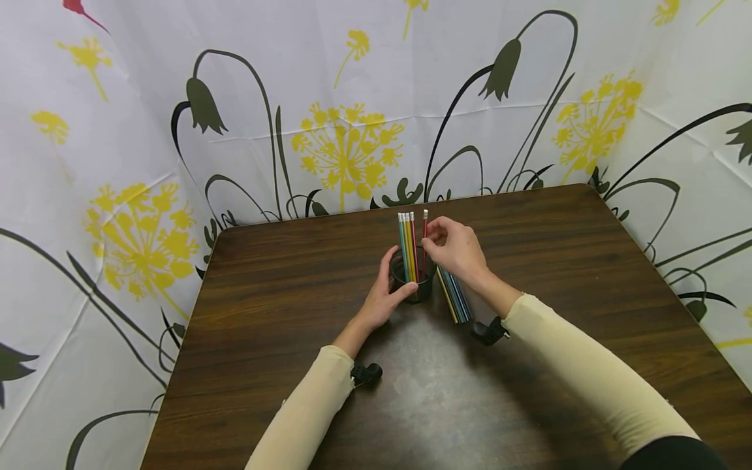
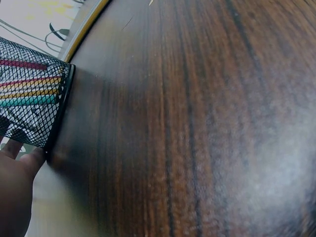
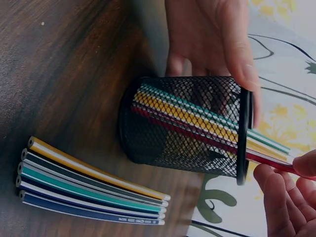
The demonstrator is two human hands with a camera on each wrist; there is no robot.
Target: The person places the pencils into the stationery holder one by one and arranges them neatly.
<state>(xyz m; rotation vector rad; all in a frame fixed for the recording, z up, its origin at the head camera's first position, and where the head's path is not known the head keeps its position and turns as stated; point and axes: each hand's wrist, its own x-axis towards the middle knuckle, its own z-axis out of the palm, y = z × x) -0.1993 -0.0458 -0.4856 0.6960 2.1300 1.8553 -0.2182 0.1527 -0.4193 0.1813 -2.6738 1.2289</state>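
Note:
My left hand (image 1: 380,297) grips a black mesh pencil cup (image 3: 192,160) that stands upright on the table, thumb on the near side by the rim. A red pencil (image 1: 425,227) is pinched between the thumb and fingers of my right hand (image 1: 459,249). Its eraser end points up, and its lower part is inside the cup, above the bottom in the left wrist view. Several striped pencils (image 1: 407,238) in teal, yellow and red lean together inside, erasers up. Right of the cup, a row of pencils (image 3: 94,185) in yellow, black, teal and blue lies on the table.
The dark wood-grain table (image 1: 282,294) ends at a back edge beyond the cup. A white cloth (image 1: 352,78) printed with yellow and green flowers hangs behind and along both sides. Black wrist devices (image 1: 367,374) are strapped below both hands.

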